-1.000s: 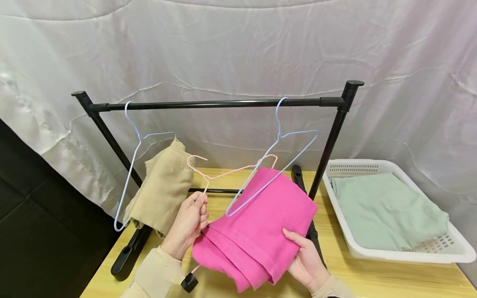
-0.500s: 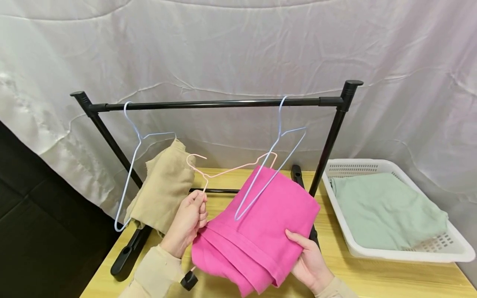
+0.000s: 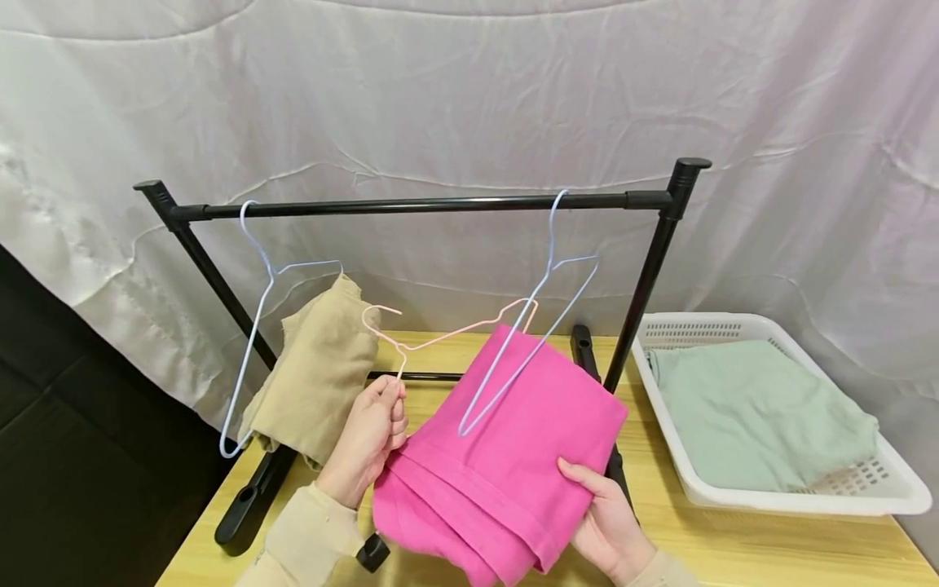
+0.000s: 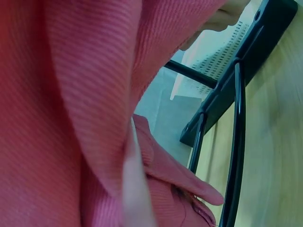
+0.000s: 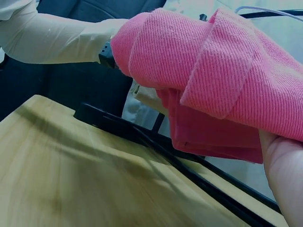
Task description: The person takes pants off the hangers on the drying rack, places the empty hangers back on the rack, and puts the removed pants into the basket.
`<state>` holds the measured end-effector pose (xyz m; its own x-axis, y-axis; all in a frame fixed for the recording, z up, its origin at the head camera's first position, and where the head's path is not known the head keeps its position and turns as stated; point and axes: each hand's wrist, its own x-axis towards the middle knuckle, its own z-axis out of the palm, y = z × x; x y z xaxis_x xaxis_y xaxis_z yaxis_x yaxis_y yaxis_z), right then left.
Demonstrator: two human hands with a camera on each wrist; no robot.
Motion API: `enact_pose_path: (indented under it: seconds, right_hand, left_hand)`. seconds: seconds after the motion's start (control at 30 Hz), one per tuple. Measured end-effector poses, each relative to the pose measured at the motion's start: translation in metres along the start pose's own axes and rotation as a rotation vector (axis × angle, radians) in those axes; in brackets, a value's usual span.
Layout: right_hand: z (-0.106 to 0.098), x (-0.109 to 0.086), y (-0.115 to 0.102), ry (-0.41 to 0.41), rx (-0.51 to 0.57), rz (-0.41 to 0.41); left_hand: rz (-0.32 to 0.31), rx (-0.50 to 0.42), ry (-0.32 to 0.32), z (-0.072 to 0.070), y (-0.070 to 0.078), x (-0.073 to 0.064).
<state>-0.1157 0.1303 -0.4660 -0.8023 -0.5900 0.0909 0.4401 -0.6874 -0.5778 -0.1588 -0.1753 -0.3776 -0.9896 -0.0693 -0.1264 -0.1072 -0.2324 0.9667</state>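
Two forearms (image 3: 306,534) angle inward above the bench (image 3: 734,554): left hand (image 3: 370,434), nearer its left edge, pinches the pink hanger (image 3: 469,328); right hand (image 3: 605,519) grips magenta cloth (image 3: 506,465), thumb uppermost.

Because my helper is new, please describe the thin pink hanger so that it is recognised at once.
Find the black tubular rack on the pale wooden table. Below its top bar, the left hand pinches the thin pink hanger, partly hidden by folded magenta cloth. Two pale blue hangers hang from the bar; only this one is pink and unhooked.
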Motion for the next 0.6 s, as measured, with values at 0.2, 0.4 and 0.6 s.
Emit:
enact_pose_path:
  seconds: [0.2, 0.4, 0.6]
  right_hand:
    - [-0.0009, -0.0014, 0.0039, 0.012, 0.006, 0.002]
    - [-0.0004, -0.0039, 0.0043, 0.006, 0.03, 0.014]
    - [-0.0009, -0.0065, 0.004, -0.016, 0.051, 0.024]
  left_hand:
    - [0.007, 0.002, 0.001, -0.0011, -0.0001, 0.0]
    - [0.01, 0.011, 0.0, -0.0013, 0.0013, -0.0015]
    - [0.011, 0.004, 0.001, -0.0016, 0.0018, -0.0018]
